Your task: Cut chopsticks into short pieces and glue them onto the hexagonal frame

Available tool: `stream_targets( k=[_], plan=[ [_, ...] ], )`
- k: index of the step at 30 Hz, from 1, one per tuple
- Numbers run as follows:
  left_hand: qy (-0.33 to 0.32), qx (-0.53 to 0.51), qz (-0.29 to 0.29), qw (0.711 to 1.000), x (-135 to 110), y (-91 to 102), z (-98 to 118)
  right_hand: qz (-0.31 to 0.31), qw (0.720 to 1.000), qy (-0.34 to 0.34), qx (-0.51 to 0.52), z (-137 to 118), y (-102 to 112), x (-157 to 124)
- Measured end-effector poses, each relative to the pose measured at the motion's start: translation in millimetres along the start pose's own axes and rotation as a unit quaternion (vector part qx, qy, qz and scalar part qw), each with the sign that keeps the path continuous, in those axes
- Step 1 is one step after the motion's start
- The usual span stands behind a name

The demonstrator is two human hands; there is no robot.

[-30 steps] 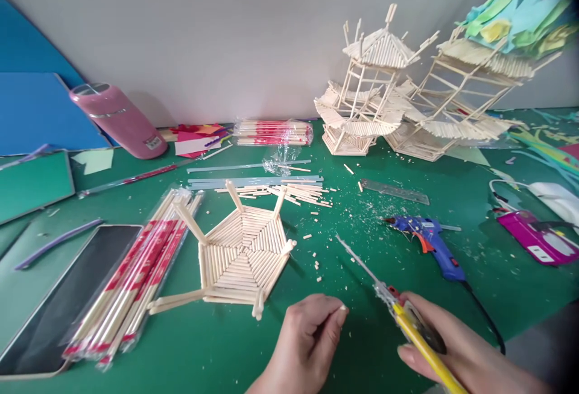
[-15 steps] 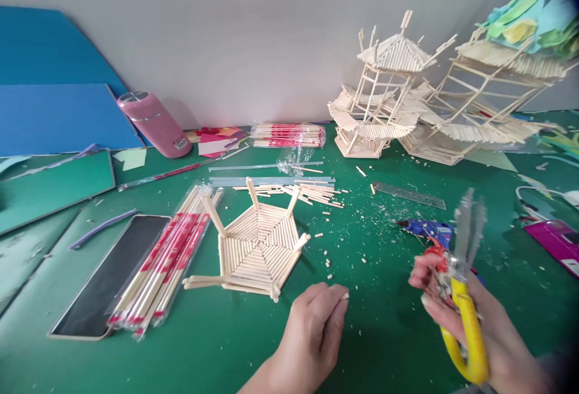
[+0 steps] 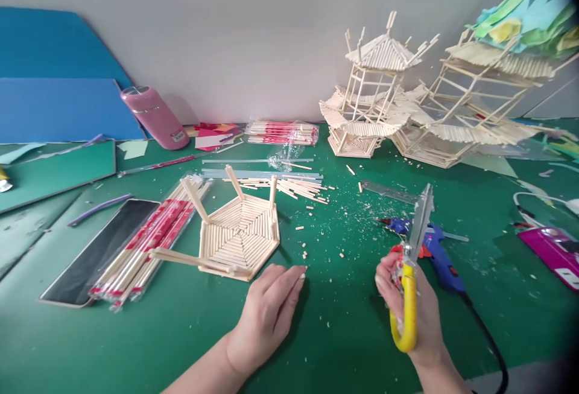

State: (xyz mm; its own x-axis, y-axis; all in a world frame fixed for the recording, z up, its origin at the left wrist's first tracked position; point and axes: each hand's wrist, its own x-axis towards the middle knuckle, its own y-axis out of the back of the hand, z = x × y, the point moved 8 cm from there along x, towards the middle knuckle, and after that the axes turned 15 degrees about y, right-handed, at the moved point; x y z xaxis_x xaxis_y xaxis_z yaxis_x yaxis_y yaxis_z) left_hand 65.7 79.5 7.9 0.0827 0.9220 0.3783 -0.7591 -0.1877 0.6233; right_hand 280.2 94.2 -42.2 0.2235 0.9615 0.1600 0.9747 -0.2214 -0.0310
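Observation:
My left hand [image 3: 271,300] rests low over the table with its fingers pinched together. A tiny pale bit of wooden stick [image 3: 303,271] shows at its fingertips. My right hand [image 3: 414,303] grips a pair of scissors [image 3: 420,225] by the yellow handle, blades pointing up and nearly together. Just beyond the left hand lies a many-sided base of wooden sticks [image 3: 242,231] with several stick posts standing up from its corners. Behind the scissors, a blue hot glue gun [image 3: 441,261] lies on the table, its cord running toward me.
Loose sticks [image 3: 296,187] and small offcuts lie across the middle. Packaged chopsticks [image 3: 145,243] overlap a dark panel [image 3: 90,261] on the left. Stick pavilion models [image 3: 382,98] stand at the back right. A pink bottle [image 3: 156,117], a clear ruler [image 3: 389,192] and a magenta device [image 3: 549,255] are also present.
The view has shifted, and the table things sit further left in the picture. The scissors are more upright and their blades look closer together. My left hand keeps its pinch.

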Motion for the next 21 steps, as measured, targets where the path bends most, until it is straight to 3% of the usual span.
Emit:
stream_targets(
  k=[6,12,17,21],
  plan=[
    [0.034,0.022,0.022,0.999,3,1.8,-4,-0.006,0.999,0.050,0.019,7,2,0],
    [0.057,0.019,0.053,0.997,1,1.5,-9,-0.008,0.998,0.059,0.001,19,12,3],
    [0.047,-0.004,0.014,0.999,1,-6.3,-4,-0.020,0.998,0.067,0.001,10,5,1],
    [0.029,-0.038,-0.013,0.999,0,-12.0,3,0.005,0.996,0.086,0.008,7,6,3]
  ],
)
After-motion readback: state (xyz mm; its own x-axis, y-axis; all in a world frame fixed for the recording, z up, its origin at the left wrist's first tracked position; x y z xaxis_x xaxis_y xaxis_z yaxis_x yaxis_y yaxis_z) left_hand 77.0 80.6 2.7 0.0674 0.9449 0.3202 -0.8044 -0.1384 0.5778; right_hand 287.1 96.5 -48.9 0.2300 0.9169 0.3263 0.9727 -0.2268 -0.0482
